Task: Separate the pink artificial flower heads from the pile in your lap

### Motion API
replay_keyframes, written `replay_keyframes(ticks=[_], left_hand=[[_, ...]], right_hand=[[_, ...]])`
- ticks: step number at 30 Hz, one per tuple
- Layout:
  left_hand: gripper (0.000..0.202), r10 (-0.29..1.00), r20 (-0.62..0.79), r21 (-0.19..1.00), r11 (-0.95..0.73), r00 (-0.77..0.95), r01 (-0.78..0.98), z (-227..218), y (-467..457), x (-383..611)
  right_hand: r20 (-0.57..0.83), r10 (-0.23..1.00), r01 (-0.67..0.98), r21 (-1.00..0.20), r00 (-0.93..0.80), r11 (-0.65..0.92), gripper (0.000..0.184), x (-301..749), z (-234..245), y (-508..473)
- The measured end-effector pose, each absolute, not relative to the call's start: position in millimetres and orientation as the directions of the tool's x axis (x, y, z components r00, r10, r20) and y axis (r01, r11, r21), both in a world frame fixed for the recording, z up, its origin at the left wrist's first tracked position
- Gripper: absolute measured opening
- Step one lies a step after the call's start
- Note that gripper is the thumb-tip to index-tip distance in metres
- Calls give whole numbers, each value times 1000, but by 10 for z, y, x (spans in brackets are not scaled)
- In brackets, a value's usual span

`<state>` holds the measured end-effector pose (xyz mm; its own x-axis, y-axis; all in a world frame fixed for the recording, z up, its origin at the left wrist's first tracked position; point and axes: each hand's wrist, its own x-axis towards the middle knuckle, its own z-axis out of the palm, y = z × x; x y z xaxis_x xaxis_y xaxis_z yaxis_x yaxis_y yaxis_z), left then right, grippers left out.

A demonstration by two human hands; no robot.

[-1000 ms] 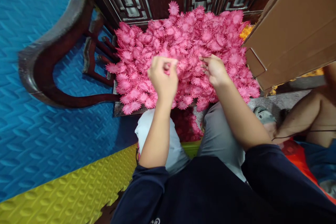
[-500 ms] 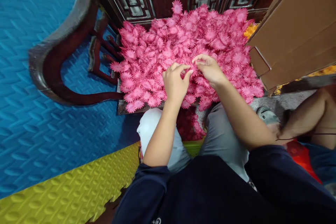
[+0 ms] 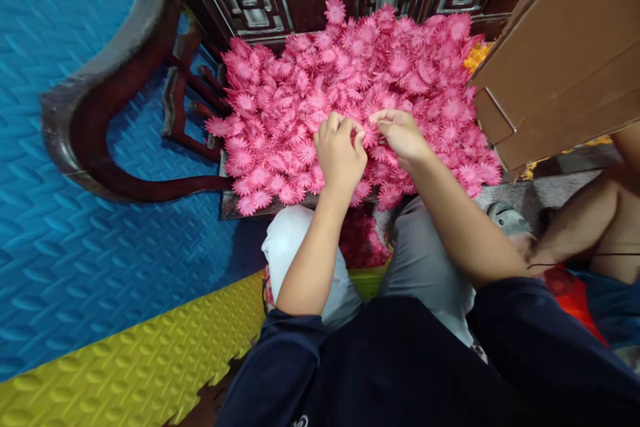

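Head view: a blue mat (image 3: 60, 227) spreads left of a dark chair (image 3: 110, 73). Pink flowers (image 3: 300, 80) heap its seat, beside a brown box (image 3: 565, 67). Above the heap, the left hand (image 3: 343, 153) and right hand (image 3: 403, 139) curl their fingers at either side of one flower (image 3: 371, 135); whether either grips it, I cannot tell.

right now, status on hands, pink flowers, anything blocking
Left hand and right hand close together, grip unclear. Pink flowers heaped beneath. Cardboard box at right, not blocking.
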<state>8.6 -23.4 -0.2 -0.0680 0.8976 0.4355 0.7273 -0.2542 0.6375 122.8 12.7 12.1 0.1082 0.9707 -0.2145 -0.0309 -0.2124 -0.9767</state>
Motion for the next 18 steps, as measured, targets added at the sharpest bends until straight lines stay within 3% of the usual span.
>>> replay_keyframes(ticks=[7,15,18], left_hand=[[8,924,381,627,-228,-38,745,53,-249,139],[4,902,393,680,-155,-178,716,-29,-207,114],[4,883,421,715,-181,-209,675,-57,-201,102]], right_hand=[[-272,949,-55,-962,162,-267,26,1187,84,108],[-323,946,-173,-931,-23,-322,3,1212,98,106],[-294,951,-164,-938,-95,-307,22,1235,115,96]])
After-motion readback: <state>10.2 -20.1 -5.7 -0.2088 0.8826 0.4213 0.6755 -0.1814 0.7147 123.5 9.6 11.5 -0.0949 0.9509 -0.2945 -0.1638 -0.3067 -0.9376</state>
